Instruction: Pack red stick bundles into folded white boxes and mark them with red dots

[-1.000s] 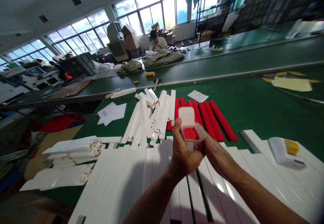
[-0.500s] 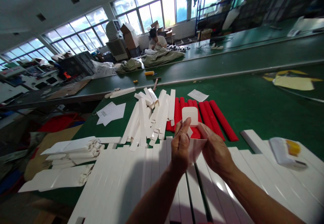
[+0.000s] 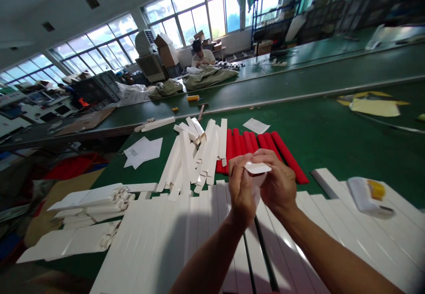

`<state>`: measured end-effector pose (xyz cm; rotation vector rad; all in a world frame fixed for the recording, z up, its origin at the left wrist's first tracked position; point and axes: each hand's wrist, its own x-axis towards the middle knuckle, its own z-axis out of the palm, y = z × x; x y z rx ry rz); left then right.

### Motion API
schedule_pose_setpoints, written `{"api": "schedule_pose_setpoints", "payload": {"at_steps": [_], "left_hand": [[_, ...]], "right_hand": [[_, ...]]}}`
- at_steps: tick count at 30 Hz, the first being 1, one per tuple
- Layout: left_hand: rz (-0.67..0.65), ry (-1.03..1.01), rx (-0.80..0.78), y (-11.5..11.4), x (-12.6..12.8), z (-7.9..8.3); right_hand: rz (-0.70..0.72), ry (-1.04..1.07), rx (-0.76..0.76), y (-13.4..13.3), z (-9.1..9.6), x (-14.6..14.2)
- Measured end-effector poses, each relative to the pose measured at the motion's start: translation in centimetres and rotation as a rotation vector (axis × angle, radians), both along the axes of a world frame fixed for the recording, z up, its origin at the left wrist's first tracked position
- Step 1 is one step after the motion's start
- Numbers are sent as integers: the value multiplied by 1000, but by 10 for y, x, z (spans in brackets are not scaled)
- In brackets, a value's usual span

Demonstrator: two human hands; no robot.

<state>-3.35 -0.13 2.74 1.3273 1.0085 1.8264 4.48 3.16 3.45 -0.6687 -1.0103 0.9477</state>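
The left hand (image 3: 242, 187) and the right hand (image 3: 279, 182) hold a white box (image 3: 257, 168) above the green counter (image 3: 327, 130).

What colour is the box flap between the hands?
The flap is white; the head view shows it best.

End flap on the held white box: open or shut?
Not fully shut: the flap leans over the end of the white box, its near edge visibly outside, untucked, between the left hand and right hand.

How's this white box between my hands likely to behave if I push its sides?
The white box would probably flex somewhat, since its flap looks thin, like card. It might also feel slippery: the similar long white cartons lying below show glossy glare.
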Motion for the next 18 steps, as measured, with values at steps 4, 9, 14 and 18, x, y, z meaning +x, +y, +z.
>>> {"api": "schedule_pose_setpoints", "payload": {"at_steps": [4,9,14,18], "left_hand": [[169,286,216,5,-8,-6],[158,715,425,12,-30,11],[101,870,409,14,-44,32],[35,957,375,14,-52,46]], "right_hand": [[8,-75,119,-2,-14,6],[138,-501,133,-9,-31,24],[2,-783,284,-6,-27,21],[-40,-848,344,-3,-24,17]]}}
